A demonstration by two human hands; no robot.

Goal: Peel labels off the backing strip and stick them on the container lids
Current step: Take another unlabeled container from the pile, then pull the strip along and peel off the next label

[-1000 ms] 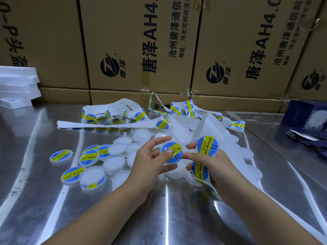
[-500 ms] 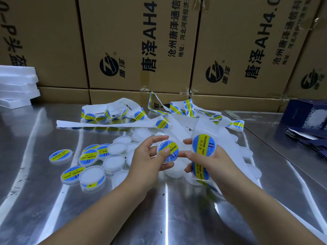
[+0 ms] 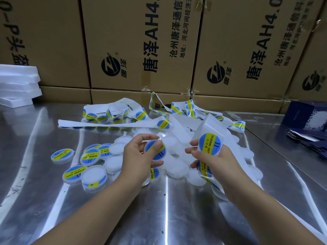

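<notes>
Nearest, on the shiny steel worktop [image 3: 168, 209], two bare forearms reach in. The left hand [image 3: 136, 156] curls its fingers round one small round translucent container [image 3: 159, 153] and lays its thumb across the blue-and-yellow sticker on the lid, probably to press it flat. Just right of it, apart, the right hand [image 3: 217, 161] grips the white waxy backing strip [image 3: 210, 124], folded over the hand so that one round blue-and-yellow label [image 3: 209, 144] stands up facing the person, seemingly ready for peeling; a second label [image 3: 205, 171] shows on the same strip below the hand, and the spent tail trails toward the near right. Left of the left hand lie the finished containers [image 3: 62, 155], at least six with stickers, and another peeks out beneath that hand. Between and beyond the hands is the heap of plain white unlabelled containers [image 3: 113, 162], too overlapped to count, kept within easy reach. Farther off lies a tangle of loose label strips [image 3: 113, 112]. To the far left is a stack of white foam slabs [image 3: 17, 80], about four; to the far right, dark blue packets [image 3: 307, 117]. Four brown printed cardboard boxes [image 3: 141, 41] close the back.
</notes>
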